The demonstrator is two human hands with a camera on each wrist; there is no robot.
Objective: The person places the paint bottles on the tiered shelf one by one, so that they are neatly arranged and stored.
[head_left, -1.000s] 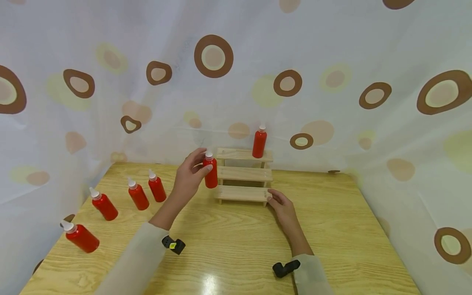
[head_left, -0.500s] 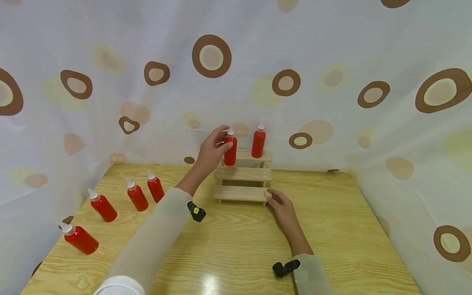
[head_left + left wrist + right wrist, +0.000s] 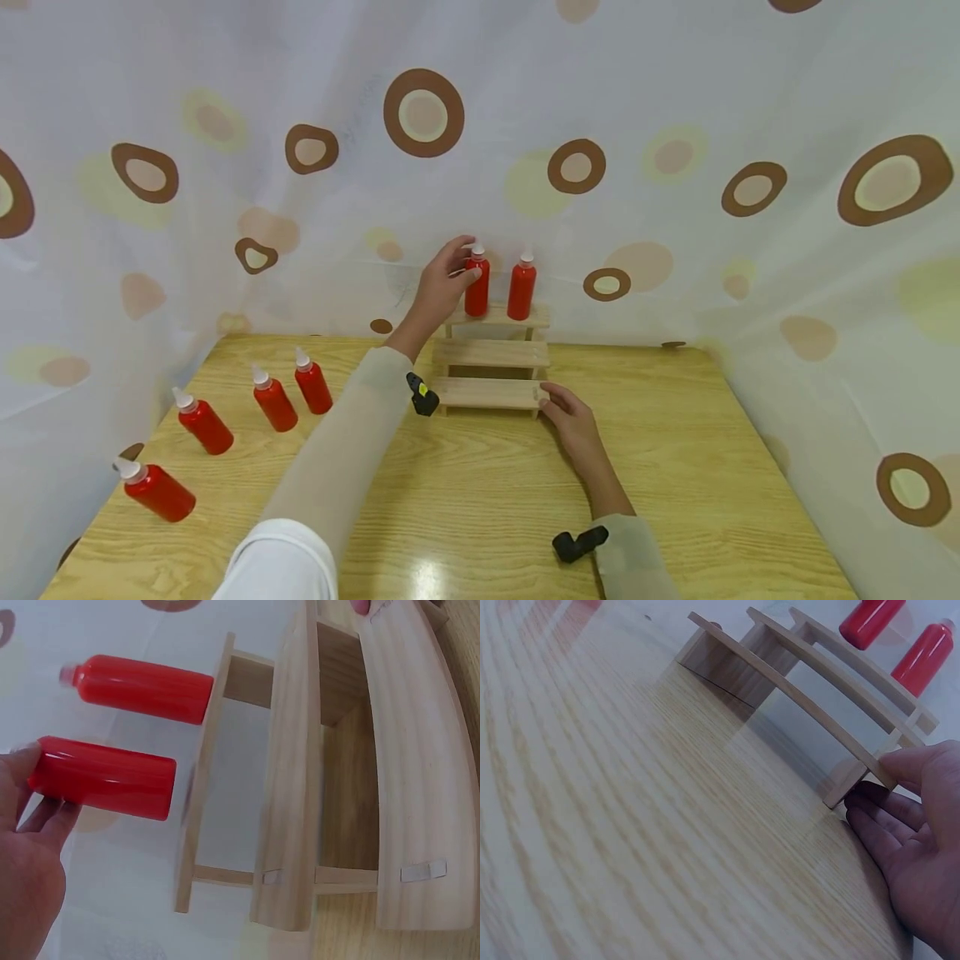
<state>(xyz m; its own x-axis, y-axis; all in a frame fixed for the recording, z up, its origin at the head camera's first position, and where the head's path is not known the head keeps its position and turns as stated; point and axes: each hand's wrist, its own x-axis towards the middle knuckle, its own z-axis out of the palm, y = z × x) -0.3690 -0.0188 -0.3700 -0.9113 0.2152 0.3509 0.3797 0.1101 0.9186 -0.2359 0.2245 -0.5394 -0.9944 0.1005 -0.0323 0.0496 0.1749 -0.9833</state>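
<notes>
My left hand (image 3: 442, 282) grips a red squeeze bottle (image 3: 477, 287) near its white nozzle cap, thumb on one side. The bottle is upright over the left part of the top step of a three-step wooden stand (image 3: 491, 353). In the left wrist view a small gap shows between the held bottle's base (image 3: 166, 787) and that step. A second red bottle (image 3: 521, 289) stands on the top step to its right. My right hand (image 3: 576, 423) pinches the right end of the bottom step (image 3: 881, 771), thumb above and fingers beneath.
Several more red bottles with white nozzles stand at the left of the wooden table (image 3: 465, 500), the nearest bottle (image 3: 161, 493) close to its left edge. A patterned curtain (image 3: 652, 100) hangs behind the stand and along both sides.
My left hand has carried its bottle up and to the right, from beside the stand to over the top step. The right hand has kept its hold on the bottom step.
</notes>
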